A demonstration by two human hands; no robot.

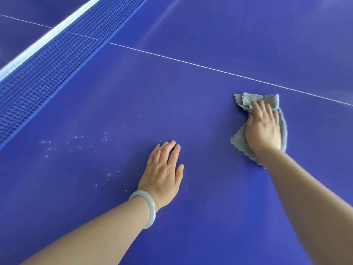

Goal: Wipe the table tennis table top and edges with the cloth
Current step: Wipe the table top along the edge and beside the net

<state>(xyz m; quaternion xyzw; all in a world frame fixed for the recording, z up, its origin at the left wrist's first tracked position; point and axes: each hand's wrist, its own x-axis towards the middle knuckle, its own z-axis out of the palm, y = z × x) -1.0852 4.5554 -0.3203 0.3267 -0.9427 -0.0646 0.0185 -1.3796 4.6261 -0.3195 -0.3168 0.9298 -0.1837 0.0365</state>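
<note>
The blue table tennis table (191,96) fills the view. A crumpled grey cloth (246,101) lies on its top at the right. My right hand (262,129) presses flat on the cloth, fingers pointing away from me, and covers its middle. My left hand (164,173) rests palm down on the bare table top, fingers apart, holding nothing, well to the left of the cloth. A pale bangle (147,208) sits on my left wrist. Small white droplets or specks (76,144) dot the surface left of my left hand.
The blue net (47,67) with its white top band runs diagonally across the upper left. A thin white centre line (210,68) crosses the table beyond the cloth. The table's edges are out of view.
</note>
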